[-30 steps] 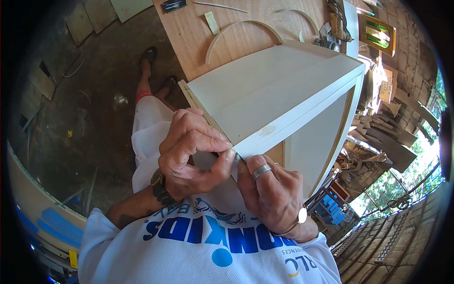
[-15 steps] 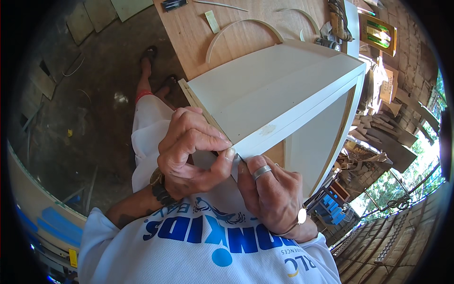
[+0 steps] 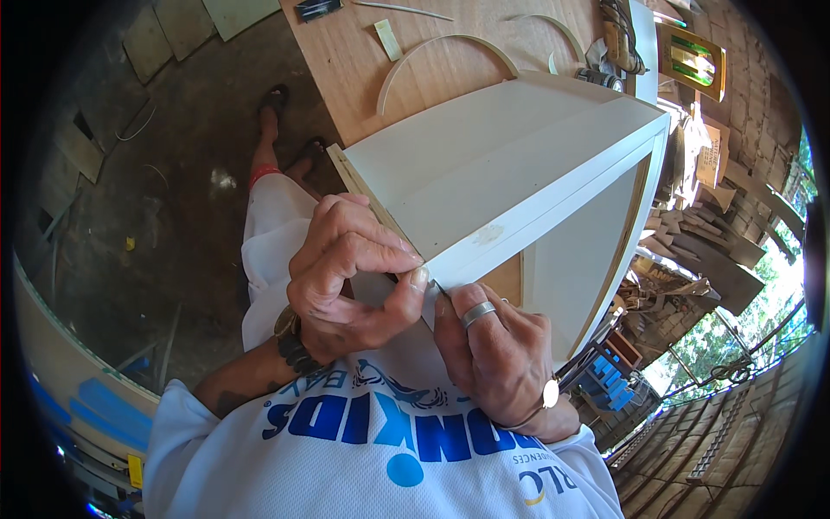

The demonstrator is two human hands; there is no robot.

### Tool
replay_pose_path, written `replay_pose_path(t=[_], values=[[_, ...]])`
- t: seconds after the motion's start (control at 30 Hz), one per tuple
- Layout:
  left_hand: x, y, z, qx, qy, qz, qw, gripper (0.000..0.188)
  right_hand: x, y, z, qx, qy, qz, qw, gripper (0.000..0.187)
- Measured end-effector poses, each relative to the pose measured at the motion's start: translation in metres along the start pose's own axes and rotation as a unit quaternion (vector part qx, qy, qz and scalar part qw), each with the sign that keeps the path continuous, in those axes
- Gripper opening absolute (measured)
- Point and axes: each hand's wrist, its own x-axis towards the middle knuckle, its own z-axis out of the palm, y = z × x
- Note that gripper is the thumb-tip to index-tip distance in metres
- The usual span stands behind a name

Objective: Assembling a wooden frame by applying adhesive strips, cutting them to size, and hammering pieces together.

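White printed T-shirt, white shorts, dark wristband, silver ring, sandals and a red anklet.

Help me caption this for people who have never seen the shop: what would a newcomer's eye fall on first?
First, the big white-painted wooden frame filling the centre, resting on a brown plywood bench. Next, the two hands at its near corner: the left hand pinches the edge, while the right hand, wearing a silver ring, presses a thin dark point against it. Curved wooden strips lie on the bench behind.
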Motion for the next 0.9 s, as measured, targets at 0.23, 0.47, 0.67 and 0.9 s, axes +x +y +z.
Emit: replay_pose_path(t=[0.23, 0.47, 0.67, 0.9], values=[[0.0, 0.001, 0.0, 0.007, 0.0, 0.004, 1.0, 0.016, -0.003, 0.002, 0.001, 0.004, 0.003, -0.004, 1.0, 0.015], [0.003, 0.005, -0.001, -0.002, -0.007, -0.009, 1.0, 0.017, -0.006, 0.003, 0.004, 0.004, -0.001, 0.001, 1.0, 0.015], [0.001, 0.001, -0.004, 0.018, -0.021, 0.022, 0.999, 0.021, -0.009, 0.006, 0.002, 0.017, 0.028, -0.011, 0.999, 0.013], [0.001, 0.029, -0.009, 0.144, -0.072, 0.011, 0.987, 0.026, -0.009, 0.03, -0.026, 0.142, 0.126, 0.015, 0.982, 0.007]])
